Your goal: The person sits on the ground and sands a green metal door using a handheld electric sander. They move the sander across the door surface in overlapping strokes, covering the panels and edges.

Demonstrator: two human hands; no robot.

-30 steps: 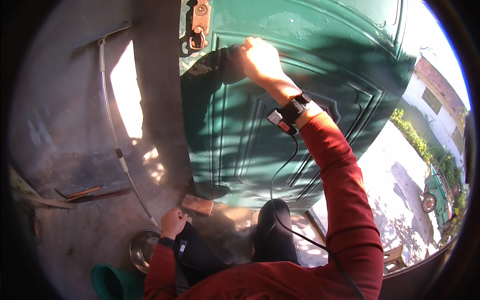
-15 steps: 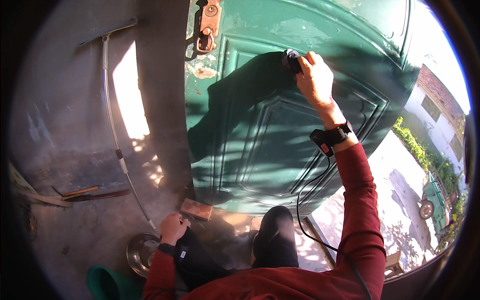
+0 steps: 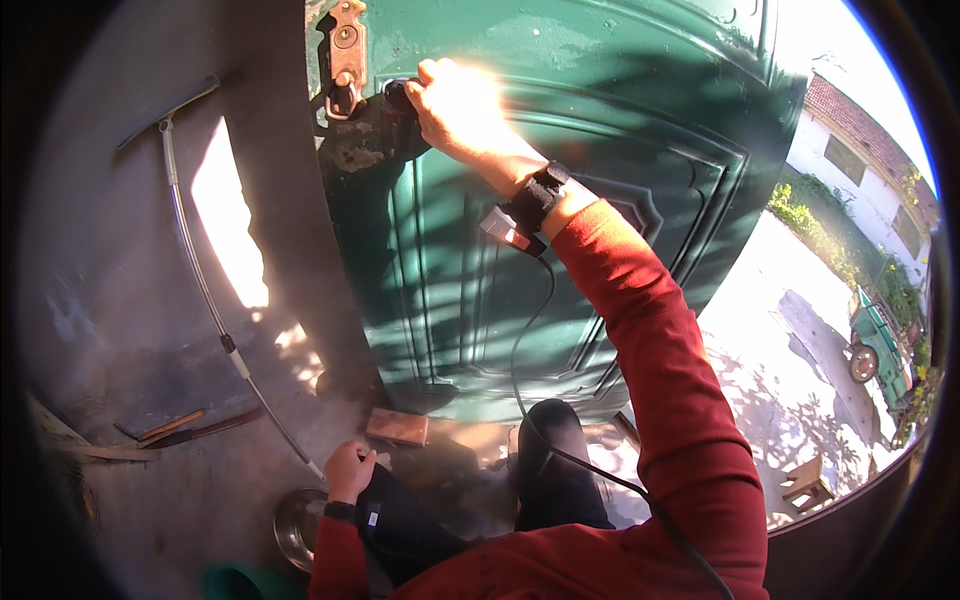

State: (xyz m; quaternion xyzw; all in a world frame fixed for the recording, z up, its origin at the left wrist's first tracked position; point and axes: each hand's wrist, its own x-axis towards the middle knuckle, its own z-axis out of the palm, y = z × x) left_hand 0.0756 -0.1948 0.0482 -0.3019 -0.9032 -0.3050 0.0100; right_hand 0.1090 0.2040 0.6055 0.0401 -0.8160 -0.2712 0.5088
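Observation:
A green panelled metal door (image 3: 600, 200) stands in front of me, with a rusty lock plate (image 3: 346, 55) near its left edge. My right hand (image 3: 455, 110) is raised against the door and closed around a dark knob (image 3: 398, 95) just right of that plate. A black wrist strap (image 3: 538, 195) with a cable runs down my red sleeve. My left hand (image 3: 348, 470) hangs low by my thigh, fingers curled, holding nothing that I can see.
A brick (image 3: 397, 427) lies at the foot of the door. A thin metal rod (image 3: 205, 290) leans on the grey wall to the left. A metal bowl (image 3: 292, 525) sits on the floor by my left hand. Outside at right: a sunlit yard, a white building, a small vehicle (image 3: 875, 335).
My right hand slid left across the door, from the upper middle panel to the knob beside the lock plate. The view has shifted; my left hand stays low.

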